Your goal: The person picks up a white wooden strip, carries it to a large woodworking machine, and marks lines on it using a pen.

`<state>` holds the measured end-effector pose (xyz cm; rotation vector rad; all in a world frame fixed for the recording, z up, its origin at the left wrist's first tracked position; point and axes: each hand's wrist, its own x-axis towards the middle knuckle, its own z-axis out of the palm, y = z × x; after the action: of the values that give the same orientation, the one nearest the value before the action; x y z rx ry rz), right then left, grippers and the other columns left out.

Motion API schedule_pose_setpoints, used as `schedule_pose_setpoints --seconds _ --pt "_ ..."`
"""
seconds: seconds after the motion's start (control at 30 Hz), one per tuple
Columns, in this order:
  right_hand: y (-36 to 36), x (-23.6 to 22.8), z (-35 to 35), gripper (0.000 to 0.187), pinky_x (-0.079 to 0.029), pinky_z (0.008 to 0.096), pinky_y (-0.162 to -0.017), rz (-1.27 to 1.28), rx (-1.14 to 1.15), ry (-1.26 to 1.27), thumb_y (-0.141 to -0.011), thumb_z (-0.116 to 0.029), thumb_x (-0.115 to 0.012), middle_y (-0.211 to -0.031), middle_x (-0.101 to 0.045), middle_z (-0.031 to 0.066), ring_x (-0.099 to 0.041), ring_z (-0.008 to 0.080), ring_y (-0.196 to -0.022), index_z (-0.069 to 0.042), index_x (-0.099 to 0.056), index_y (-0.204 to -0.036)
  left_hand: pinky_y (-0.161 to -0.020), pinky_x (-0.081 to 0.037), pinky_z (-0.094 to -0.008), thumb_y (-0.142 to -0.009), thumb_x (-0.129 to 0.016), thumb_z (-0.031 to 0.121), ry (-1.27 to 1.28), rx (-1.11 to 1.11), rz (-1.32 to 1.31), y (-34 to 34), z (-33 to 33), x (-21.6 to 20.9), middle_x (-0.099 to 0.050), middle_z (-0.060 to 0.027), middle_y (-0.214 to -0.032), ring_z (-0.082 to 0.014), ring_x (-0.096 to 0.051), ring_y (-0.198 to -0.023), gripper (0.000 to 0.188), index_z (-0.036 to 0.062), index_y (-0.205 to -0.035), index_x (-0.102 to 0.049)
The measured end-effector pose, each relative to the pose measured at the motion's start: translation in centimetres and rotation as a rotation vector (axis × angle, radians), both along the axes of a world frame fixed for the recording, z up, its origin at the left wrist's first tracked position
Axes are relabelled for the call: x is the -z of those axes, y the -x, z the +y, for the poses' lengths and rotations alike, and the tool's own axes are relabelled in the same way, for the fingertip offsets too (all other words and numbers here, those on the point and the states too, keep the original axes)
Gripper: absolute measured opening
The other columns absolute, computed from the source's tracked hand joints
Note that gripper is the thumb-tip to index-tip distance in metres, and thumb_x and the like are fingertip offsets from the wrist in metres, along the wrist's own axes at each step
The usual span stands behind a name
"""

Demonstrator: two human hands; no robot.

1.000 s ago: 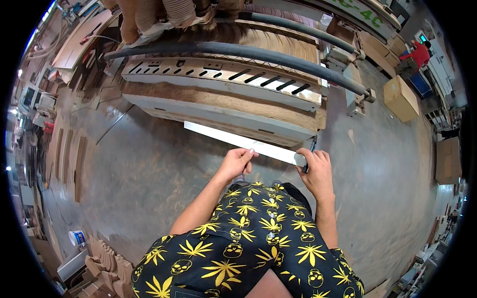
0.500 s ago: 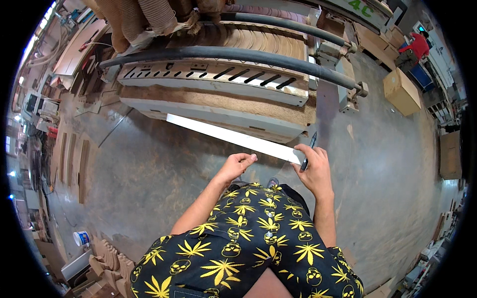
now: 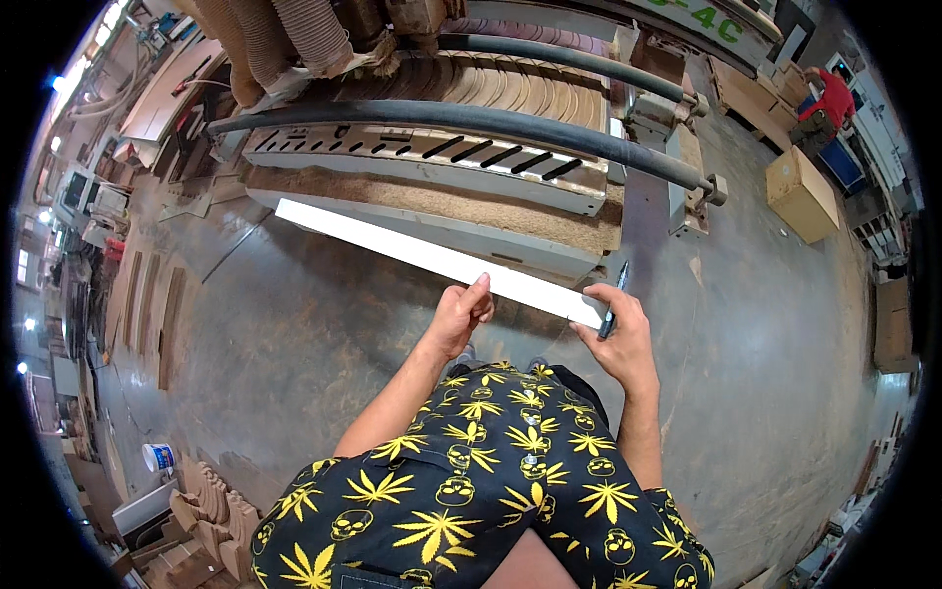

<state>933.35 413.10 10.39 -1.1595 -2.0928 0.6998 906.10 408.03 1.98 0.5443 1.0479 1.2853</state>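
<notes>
A long, flat white strip [image 3: 392,249] slants in front of me, its far end to the left near the machine's front edge. My right hand [image 3: 622,334] pinches the strip's right end between thumb and fingers. A dark marker pen [image 3: 612,312] is also tucked between the fingers of that hand, pointing up. Near the middle of the strip, my left hand [image 3: 463,314] is closed at the near edge, with its thumb lying over the white surface. The curled fingers of the left hand are partly hidden.
Ahead stands a large woodworking machine [image 3: 442,221] with dark rollers [image 3: 471,116], dusty ledges and ribbed hoses [image 3: 312,34]. Cardboard boxes [image 3: 800,191] and a person in red [image 3: 834,98] are at the far right. Wooden strips [image 3: 170,329], a white tub [image 3: 157,456] and cut wood pieces [image 3: 211,510] lie left.
My left hand has risen to the strip's near edge and its thumb now overlaps the strip. The strip's left end has shifted up and leftward. My right hand keeps its hold.
</notes>
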Motion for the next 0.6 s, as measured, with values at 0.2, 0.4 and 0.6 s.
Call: schedule_pose_setpoints --seconds 0.2,0.4,0.6 --pt "-0.2 0.0 0.2 0.052 -0.049 0.0429 -0.094 0.027 -0.033 0.014 -0.072 -0.013 -0.087 -0.109 -0.071 0.0089 -0.063 0.0342 -0.104 -0.012 -0.065 -0.119 -0.063 -0.038 -0.0262 -0.105 -0.06 0.03 -0.009 -0.066 -0.119 -0.2 0.1 -3.6 -0.034 0.0083 -0.067 -0.0051 -0.036 -0.062 0.05 -0.0006 -0.144 -0.056" --pt "-0.2 0.1 0.0 0.053 -0.048 0.0434 -0.096 0.037 -0.021 0.054 -0.074 -0.013 -0.087 -0.109 -0.07 0.0097 -0.062 0.0334 -0.106 -0.012 -0.065 -0.121 -0.062 -0.038 -0.0246 -0.105 -0.058 0.022 -0.066 -0.073 -0.126 0.2 0.5 -3.4 -0.041 0.0075 -0.071 -0.0039 -0.038 -0.061 0.036 0.0019 -0.135 -0.061" --pt "-0.1 0.0 -0.2 0.056 -0.046 0.0417 -0.102 -0.057 0.023 0.113 -0.074 -0.01 -0.086 -0.12 -0.068 0.0084 -0.059 0.0315 -0.114 -0.009 -0.064 -0.125 -0.059 -0.036 -0.0238 -0.105 -0.06 0.019 -0.086 -0.06 -0.06 0.5 0.6 -3.2 -0.048 0.0054 -0.077 -0.0043 -0.038 -0.063 0.027 0.0033 -0.126 -0.065"
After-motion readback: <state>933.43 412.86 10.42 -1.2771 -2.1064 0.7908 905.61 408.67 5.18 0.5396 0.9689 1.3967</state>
